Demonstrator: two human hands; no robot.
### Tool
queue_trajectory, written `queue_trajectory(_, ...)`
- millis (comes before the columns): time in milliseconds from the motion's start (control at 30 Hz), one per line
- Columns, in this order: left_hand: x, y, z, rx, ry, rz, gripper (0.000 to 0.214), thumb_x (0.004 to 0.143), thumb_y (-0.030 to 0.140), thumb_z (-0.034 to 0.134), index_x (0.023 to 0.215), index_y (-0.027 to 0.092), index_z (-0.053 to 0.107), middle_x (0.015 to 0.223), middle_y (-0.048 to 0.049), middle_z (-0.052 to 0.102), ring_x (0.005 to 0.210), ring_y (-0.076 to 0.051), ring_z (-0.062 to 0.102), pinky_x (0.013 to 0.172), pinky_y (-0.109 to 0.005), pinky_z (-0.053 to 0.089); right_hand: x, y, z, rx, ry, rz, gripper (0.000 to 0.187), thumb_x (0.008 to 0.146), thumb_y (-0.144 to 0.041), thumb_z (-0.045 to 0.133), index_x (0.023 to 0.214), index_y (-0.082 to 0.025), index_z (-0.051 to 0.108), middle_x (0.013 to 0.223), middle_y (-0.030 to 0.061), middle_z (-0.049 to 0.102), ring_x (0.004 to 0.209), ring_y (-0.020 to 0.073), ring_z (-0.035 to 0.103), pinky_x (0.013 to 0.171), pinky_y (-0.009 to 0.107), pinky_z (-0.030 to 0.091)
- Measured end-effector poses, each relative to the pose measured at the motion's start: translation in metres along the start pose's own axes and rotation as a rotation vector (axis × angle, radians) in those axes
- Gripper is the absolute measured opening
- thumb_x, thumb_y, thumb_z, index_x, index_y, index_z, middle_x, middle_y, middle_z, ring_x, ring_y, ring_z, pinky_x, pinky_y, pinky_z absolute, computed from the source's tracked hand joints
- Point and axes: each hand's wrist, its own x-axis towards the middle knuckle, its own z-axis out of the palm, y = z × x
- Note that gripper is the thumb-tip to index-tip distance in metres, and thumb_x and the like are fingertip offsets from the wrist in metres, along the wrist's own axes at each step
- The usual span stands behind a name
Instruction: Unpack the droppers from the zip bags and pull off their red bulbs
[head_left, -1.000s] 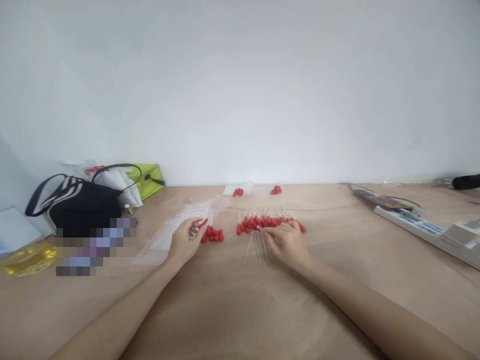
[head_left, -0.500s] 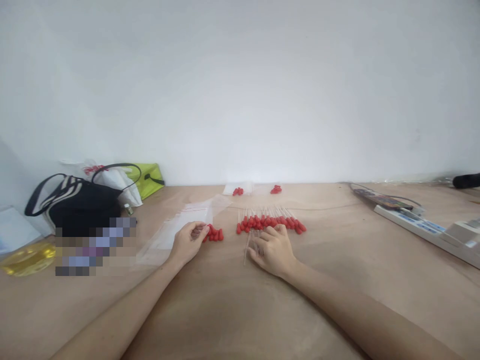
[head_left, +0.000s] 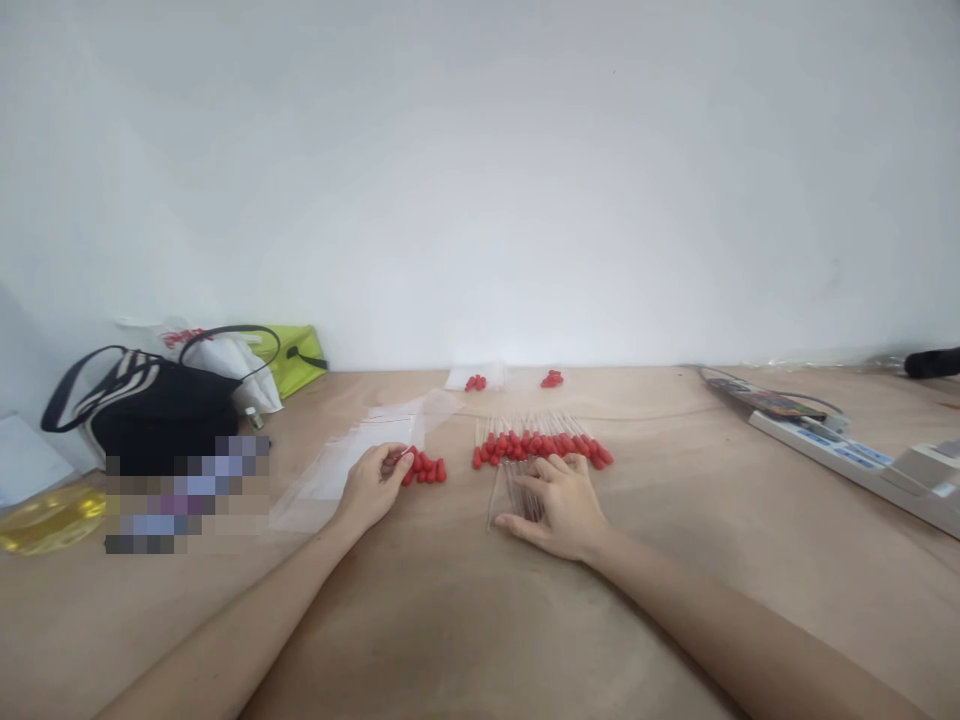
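A row of thin glass tubes capped with red rubber bulbs (head_left: 541,446) lies on the wooden table (head_left: 465,600). Several bare clear tubes (head_left: 510,490) lie just in front of that row. My right hand (head_left: 559,503) rests flat on these bare tubes, fingers stretched out toward the capped row. A small heap of loose red bulbs (head_left: 427,469) sits to the left. My left hand (head_left: 371,487) is curled at that heap, its fingertips pinching one red bulb.
A clear zip bag (head_left: 352,455) lies left of the bulbs. A black striped handbag (head_left: 150,405), a white bag and a green pouch (head_left: 296,360) stand at the left. More red bulbs (head_left: 551,379) lie by the wall. A power strip (head_left: 847,455) runs along the right.
My right hand drew back from the capped row, then spread flat over the bare tubes. My left hand closed on a bulb at the heap.
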Motion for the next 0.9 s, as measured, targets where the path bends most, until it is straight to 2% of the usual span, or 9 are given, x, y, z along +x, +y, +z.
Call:
queue_trajectory(167,0.002,-0.007,-0.001,0.082,-0.004,-0.008,0.033,0.077,0.04,0.037,0.089,0.017,0.058,0.09,-0.0061,0.064,0.08,-0.019,0.06,0.073,-0.03,0.048,-0.014,0.011,-0.006,0.018,0.085,0.022,0.028,0.077,-0.045,0.051,0.081,-0.022,0.066,0.067,0.0015,0.055,0.069,0.0142,0.046,0.071,0.032,0.023)
queue_trajectory(300,0.005,-0.006,-0.001,0.201,0.045,0.068,0.03,0.077,0.029,0.034,0.091,0.017,0.058,0.093,-0.0075,0.063,0.088,-0.021,0.056,0.079,-0.034,0.044,-0.022,0.019,-0.011,0.052,0.129,0.067,0.025,0.081,-0.037,0.047,0.075,-0.022,0.066,0.067,0.0022,0.056,0.069,0.0139,0.046,0.071,0.032,0.023)
queue_trajectory(433,0.007,0.019,0.004,0.366,0.053,0.216,0.022,0.076,0.032,0.042,0.079,0.019,0.06,0.09,-0.0071,0.061,0.09,-0.024,0.051,0.082,-0.039,0.038,-0.021,0.022,-0.011,0.051,0.164,0.119,0.022,0.081,-0.032,0.048,0.073,-0.022,0.066,0.066,0.0016,0.055,0.067,0.0134,0.045,0.07,0.031,0.023)
queue_trajectory(567,0.011,0.054,0.017,0.454,-0.067,0.291,0.026,0.068,0.045,0.055,0.069,0.02,0.06,0.097,-0.007,0.057,0.095,-0.026,0.047,0.079,-0.041,0.036,-0.02,0.023,-0.008,0.013,0.166,0.1,0.019,0.08,-0.028,0.048,0.074,-0.022,0.066,0.067,0.001,0.054,0.068,0.0129,0.045,0.071,0.031,0.023)
queue_trajectory(667,0.016,0.066,0.029,0.427,-0.152,0.332,0.032,0.065,0.051,0.057,0.065,0.02,0.061,0.098,-0.0075,0.056,0.099,-0.027,0.045,0.079,-0.041,0.034,-0.02,0.023,-0.007,0.01,0.164,0.098,0.018,0.079,-0.026,0.049,0.074,-0.023,0.065,0.068,0.0005,0.054,0.068,0.0125,0.045,0.071,0.031,0.023)
queue_trajectory(800,0.017,0.066,0.035,0.409,-0.182,0.281,0.023,0.067,0.04,0.057,0.056,0.021,0.063,0.097,-0.0072,0.057,0.098,-0.028,0.046,0.078,-0.043,0.032,-0.02,0.023,-0.006,0.043,0.183,0.114,0.016,0.078,-0.025,0.05,0.072,-0.023,0.065,0.068,0.0005,0.054,0.068,0.0129,0.045,0.072,0.032,0.023)
queue_trajectory(900,0.012,0.062,0.033,0.414,-0.074,0.198,0.02,0.068,0.033,0.054,0.055,0.02,0.063,0.096,-0.0072,0.058,0.095,-0.027,0.048,0.078,-0.044,0.031,-0.019,0.022,-0.006,0.067,0.183,0.122,0.016,0.077,-0.024,0.05,0.072,-0.023,0.065,0.067,0.0001,0.054,0.067,0.0125,0.045,0.072,0.032,0.023)
